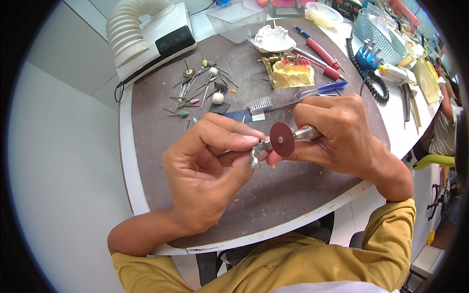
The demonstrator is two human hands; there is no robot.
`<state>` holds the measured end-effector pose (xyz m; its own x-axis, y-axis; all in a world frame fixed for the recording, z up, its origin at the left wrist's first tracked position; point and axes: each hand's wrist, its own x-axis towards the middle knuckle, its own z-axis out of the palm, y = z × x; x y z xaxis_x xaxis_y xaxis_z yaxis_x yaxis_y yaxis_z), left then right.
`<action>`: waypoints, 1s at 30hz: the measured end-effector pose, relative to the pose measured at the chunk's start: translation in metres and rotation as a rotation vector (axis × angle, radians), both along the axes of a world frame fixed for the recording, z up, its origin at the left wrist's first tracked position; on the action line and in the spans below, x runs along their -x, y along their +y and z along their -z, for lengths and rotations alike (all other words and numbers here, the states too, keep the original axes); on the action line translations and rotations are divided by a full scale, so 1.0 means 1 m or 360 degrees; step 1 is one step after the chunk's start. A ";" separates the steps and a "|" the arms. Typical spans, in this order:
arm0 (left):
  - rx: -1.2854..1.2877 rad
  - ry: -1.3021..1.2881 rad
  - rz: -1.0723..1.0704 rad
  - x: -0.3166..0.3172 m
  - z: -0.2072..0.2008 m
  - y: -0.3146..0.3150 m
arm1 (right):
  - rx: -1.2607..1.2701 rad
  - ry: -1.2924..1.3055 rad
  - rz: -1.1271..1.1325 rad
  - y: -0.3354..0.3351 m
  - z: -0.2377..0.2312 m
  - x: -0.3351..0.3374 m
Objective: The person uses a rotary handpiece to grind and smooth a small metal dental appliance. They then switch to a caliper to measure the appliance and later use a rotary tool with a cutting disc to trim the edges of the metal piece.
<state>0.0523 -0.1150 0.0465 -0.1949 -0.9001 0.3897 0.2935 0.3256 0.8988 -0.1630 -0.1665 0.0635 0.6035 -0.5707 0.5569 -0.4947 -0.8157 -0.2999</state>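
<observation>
Between the thumb and fingers of my left hand [205, 166] is a small silvery metal dental framework [255, 155], curved and shaped like a row of teeth. My right hand [334, 132] grips a rotary handpiece [307, 132] fitted with a reddish-brown cutting disc [282, 139]. The disc stands upright right beside the framework; whether its edge touches the metal I cannot tell. Both hands are close together above the brown work mat [195, 222], fingers closed. The handpiece's rear is hidden in my right hand.
Several burs and polishing tips [188, 85] lie at the left. Behind my hands are a toothbrush [273, 101], a yellow dental model [292, 73] in an articulator, a white plaster cast [274, 39] and red-handled tools [322, 52]. A suction unit with hose [128, 34] stands back left, a blue basket [378, 36] back right.
</observation>
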 end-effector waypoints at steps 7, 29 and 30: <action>-0.0008 -0.0064 -0.0013 -0.002 -0.002 0.000 | -0.0005 -0.0019 -0.0014 0.000 0.001 0.000; 0.0095 -0.0115 -0.0048 -0.001 -0.003 0.000 | 0.0011 -0.0008 -0.0025 0.000 0.000 -0.001; 0.0106 -0.0127 -0.0048 -0.002 -0.003 0.000 | 0.0010 -0.0002 -0.0021 0.001 -0.001 -0.001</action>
